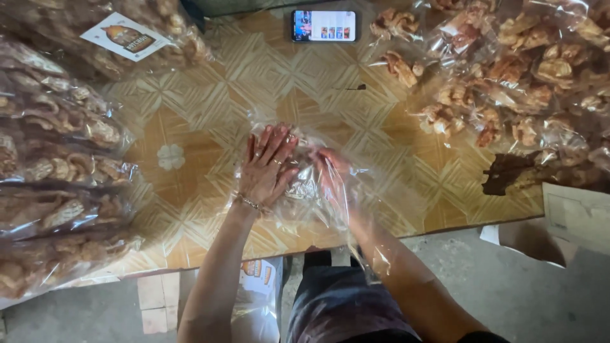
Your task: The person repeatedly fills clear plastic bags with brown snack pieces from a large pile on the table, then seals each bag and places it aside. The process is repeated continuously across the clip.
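Note:
A clear plastic bag (298, 197) with a few brown fried snack pieces lies on the patterned table (210, 95) near its front edge. My left hand (265, 166), with rings and a bracelet, rests flat on the outside of the bag, fingers spread. My right hand (332, 170) and forearm are pushed inside the bag, seen through the plastic; whether its fingers hold anything I cannot tell.
Filled clear bags of fried snacks (57, 171) are stacked along the left. A loose heap of the same snacks on plastic (508, 82) fills the right and back right. A phone (324, 25) lies at the back centre. A box (575, 216) sits at the right edge.

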